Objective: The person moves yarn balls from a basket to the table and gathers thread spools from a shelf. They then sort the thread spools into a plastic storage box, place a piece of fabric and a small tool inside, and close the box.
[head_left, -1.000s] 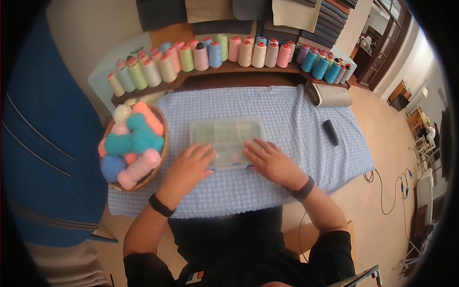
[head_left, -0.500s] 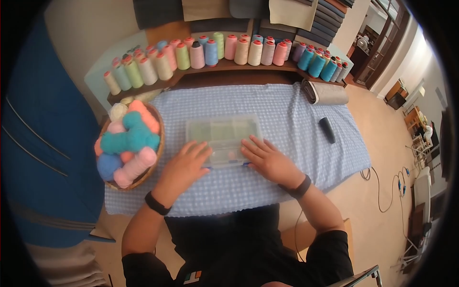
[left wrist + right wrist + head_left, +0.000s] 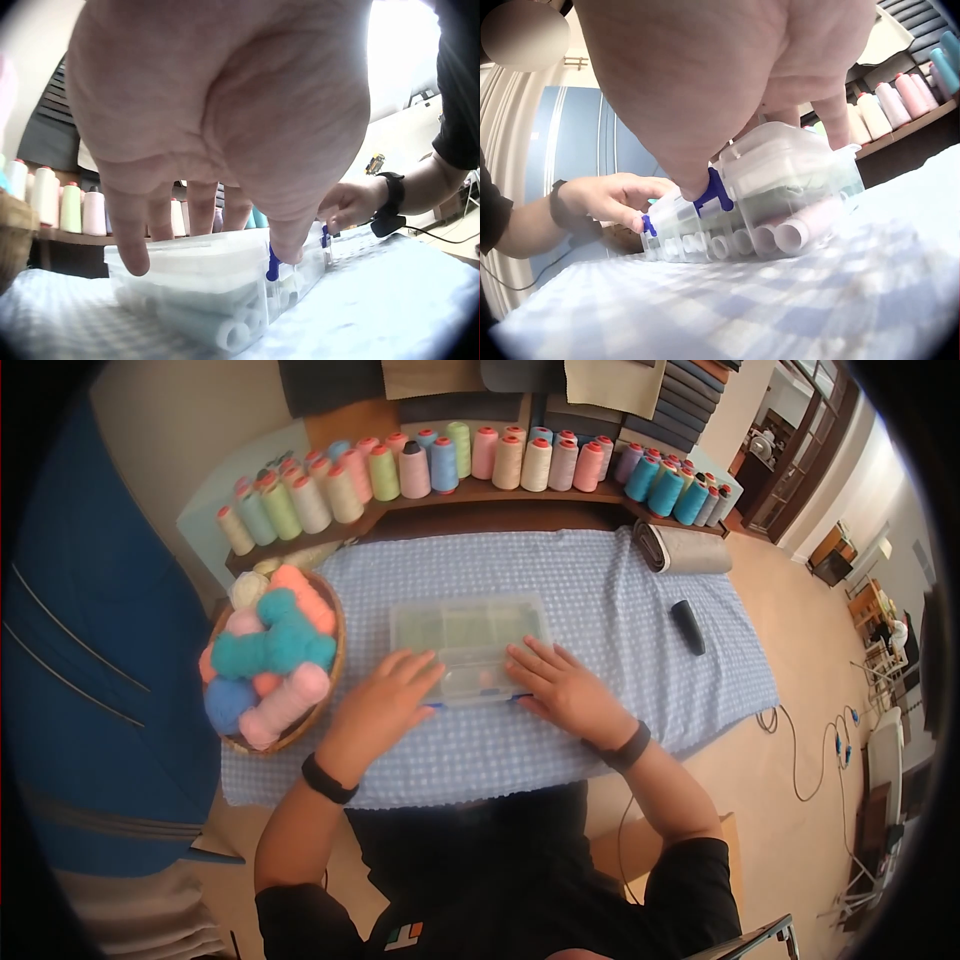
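A clear plastic box (image 3: 468, 628) with its lid down lies on the blue checked cloth (image 3: 520, 760). The left hand (image 3: 383, 700) rests over its near left corner, fingers spread on the lid, thumb at a blue latch (image 3: 273, 264). On the near right corner lies the right hand (image 3: 572, 695), its fingers extended over the lid and its thumb against the other blue latch (image 3: 715, 191). Small rolls (image 3: 791, 234) show through the box wall in the right wrist view. What the fingertips do on the far side is partly hidden.
A basket (image 3: 338, 660) of yarn (image 3: 272, 645) stands left of the box. Thread cones (image 3: 443, 465) line the shelf (image 3: 480, 495) behind. A rolled grey fabric (image 3: 692, 550) and a dark object (image 3: 688, 627) lie on the right.
The camera view has shifted slightly. Both hands stay on the box with little visible movement, and the box has not visibly moved on the cloth.
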The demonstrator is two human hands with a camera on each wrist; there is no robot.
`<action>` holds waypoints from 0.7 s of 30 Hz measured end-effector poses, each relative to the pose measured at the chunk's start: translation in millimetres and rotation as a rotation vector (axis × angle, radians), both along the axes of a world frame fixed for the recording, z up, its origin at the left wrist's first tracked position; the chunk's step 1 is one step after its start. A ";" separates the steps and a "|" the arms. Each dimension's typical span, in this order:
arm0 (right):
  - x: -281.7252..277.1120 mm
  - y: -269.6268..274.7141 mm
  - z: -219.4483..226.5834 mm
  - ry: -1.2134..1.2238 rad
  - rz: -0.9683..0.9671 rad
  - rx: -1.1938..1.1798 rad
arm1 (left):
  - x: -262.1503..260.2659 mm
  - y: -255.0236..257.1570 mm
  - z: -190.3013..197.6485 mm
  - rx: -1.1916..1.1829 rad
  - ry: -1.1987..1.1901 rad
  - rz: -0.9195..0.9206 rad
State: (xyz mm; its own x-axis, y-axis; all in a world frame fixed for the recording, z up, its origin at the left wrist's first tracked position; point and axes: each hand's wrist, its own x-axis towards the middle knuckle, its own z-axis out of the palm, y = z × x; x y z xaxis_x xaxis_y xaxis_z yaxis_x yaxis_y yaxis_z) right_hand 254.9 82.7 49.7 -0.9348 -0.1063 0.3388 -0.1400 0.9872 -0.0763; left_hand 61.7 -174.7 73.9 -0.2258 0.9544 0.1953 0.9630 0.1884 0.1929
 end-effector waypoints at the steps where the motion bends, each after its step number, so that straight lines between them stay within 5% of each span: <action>1: 0.1 -0.4 -0.3 0.003 -0.001 0.001 | 0.6 0.1 -0.5 -0.002 0.010 0.002; 21: 0.5 1.9 -6.0 0.038 0.010 0.028 | 6.8 -0.3 -9.8 0.023 0.106 0.037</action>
